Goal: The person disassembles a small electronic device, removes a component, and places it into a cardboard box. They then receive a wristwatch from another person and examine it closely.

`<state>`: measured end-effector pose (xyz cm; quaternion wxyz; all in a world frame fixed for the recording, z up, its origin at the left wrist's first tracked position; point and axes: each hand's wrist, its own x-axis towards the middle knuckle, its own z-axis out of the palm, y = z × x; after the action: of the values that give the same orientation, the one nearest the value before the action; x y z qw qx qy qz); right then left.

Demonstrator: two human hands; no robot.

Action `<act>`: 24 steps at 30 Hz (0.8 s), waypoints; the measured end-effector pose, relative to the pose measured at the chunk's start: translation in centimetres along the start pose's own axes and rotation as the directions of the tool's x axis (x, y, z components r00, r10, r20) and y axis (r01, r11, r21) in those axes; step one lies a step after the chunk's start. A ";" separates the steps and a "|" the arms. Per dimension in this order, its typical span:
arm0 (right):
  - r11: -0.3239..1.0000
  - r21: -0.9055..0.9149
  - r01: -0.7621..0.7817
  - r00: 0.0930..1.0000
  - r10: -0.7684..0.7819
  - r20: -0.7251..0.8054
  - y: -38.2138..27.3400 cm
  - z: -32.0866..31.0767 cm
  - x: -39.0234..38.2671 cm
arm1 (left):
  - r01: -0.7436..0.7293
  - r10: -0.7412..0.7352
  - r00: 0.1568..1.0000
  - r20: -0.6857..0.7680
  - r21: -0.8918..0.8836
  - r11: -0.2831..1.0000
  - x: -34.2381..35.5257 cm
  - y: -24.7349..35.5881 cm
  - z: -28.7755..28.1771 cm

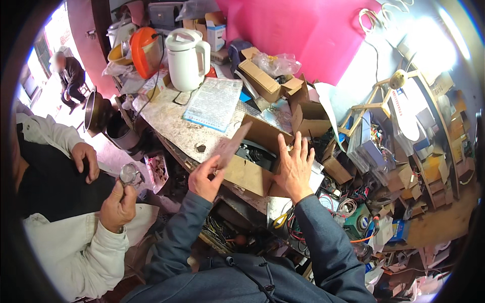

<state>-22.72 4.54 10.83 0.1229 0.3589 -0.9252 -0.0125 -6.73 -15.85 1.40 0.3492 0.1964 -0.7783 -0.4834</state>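
My left hand [204,179] pinches the raised flap [233,140] of an open cardboard box [246,175] at the bench's front. My right hand [295,167] rests at the box's right side, fingers spread. Inside the box lies a dark object [255,154], partly hidden and too shaded to identify. A printed paper sheet [211,105] lies behind the box on the worn bench top [166,118]. A white jug-like appliance [180,63] stands farther back.
A person in white sleeves at my left holds a small round silvery object [130,174]; their other hand hangs nearby. Another person [70,80] sits outside. Dark pots [121,130], an orange appliance [144,50], more cardboard boxes [309,119] and tangled wires [343,207] crowd around.
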 end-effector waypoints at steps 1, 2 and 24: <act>1.000 -0.012 0.006 0.999 -0.006 -0.045 0.1 -0.3 0.2 | -0.041 0.039 0.999 0.019 0.099 0.994 -0.3 1.8 -0.3; 1.000 0.012 0.006 1.000 -0.006 -0.011 0.3 0.0 0.8 | -0.082 0.083 0.997 0.001 0.147 0.986 -0.7 1.6 -0.1; 0.322 0.920 -0.222 0.930 0.355 0.100 0.2 1.2 -1.9 | 0.401 -0.442 0.897 0.019 -0.454 0.795 1.9 -3.5 -0.1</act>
<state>-21.78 5.87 9.25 -0.0415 0.1955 -0.8136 0.5460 -8.01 -18.73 -0.99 0.3021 0.3002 -0.5665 -0.7055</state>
